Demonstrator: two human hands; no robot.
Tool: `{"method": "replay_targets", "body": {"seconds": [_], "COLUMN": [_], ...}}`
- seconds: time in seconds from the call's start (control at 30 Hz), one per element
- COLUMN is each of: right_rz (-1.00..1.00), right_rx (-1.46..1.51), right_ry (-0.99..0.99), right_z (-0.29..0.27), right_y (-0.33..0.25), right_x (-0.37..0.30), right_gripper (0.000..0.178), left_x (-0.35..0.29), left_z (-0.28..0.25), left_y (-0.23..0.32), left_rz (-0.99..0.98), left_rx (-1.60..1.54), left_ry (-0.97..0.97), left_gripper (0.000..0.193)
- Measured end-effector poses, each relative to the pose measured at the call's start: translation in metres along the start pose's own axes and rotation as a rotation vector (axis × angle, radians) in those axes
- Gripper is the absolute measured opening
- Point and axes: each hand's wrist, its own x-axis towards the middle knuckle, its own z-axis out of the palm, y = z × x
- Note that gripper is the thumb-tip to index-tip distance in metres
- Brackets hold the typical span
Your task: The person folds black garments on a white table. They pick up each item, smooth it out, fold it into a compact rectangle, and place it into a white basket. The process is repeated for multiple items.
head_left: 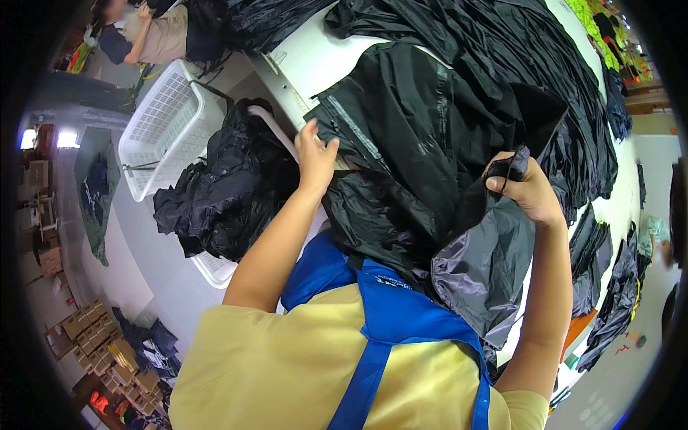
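Observation:
A black jacket-like garment (401, 107) with shiny seam strips and a grey lining (487, 265) is spread over the table edge and hangs down against my blue apron (401, 301). My right hand (527, 190) is closed on the garment's edge at the right, where a short dark band is folded over the fingers. At the garment's left edge is my left hand (315, 156), its fingers apart and holding nothing that I can see. Whether its fingertips touch the cloth is hard to tell.
Left of me, a white plastic basket (161, 132) stands beside a heap of black garments (229, 186) that spills over a second basket. More black garments (494, 50) cover the white table (315, 57). A person (154, 36) sits at the far left.

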Motion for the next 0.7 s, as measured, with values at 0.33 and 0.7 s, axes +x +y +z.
{"method": "replay_targets", "body": {"seconds": [0.33,0.7], "right_rz": [0.049,0.153], "right_rx": [-0.146,-0.199], "right_ry": [-0.086,-0.006], "right_z": [0.083,0.107], "right_y": [0.063,0.103], "right_x": [0.059,0.060], "right_gripper": [0.018,0.028], "left_x": [0.051,0.063], "left_z": [0.014,0.008], "left_y": [0.002,0.005], "left_rz": [0.151,0.352], "left_rx": [0.551,0.557], "left_ry": [-0.062,-0.059], "left_gripper": [0.016,0.009]}}
